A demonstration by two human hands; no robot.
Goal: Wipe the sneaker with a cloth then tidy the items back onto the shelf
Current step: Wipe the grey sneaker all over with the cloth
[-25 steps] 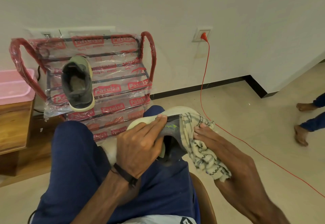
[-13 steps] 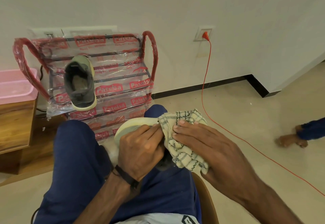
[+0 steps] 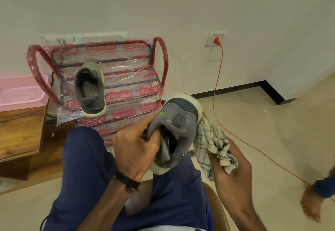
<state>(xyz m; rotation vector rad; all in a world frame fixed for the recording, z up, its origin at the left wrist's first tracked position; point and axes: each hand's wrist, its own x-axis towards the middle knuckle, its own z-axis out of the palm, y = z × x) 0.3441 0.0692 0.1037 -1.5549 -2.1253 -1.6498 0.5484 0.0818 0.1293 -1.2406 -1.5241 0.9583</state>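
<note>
Left hand (image 3: 135,151) grips the grey sneaker (image 3: 175,131) by the collar, fingers hooked into the opening, and holds it above the lap with the toe pointing away and the pale sole rim showing at toe and heel. Right hand (image 3: 230,165) is closed around a bunched checked cloth (image 3: 211,144), which lies against the shoe's right side, partly tucked behind it. To wipe well from this position, I would keep the hold at the collar firm so the shoe cannot twist, fold the cloth to a flat pad, and draw it along the side panel and sole edge in long strokes, turning the sneaker to reach the far side (the pale rim likely shows dirt most). Its partner, the second sneaker (image 3: 90,89), sits on the plastic-wrapped red shelf (image 3: 160,58) against the wall, with room beside it for this one once wiping is done.
</note>
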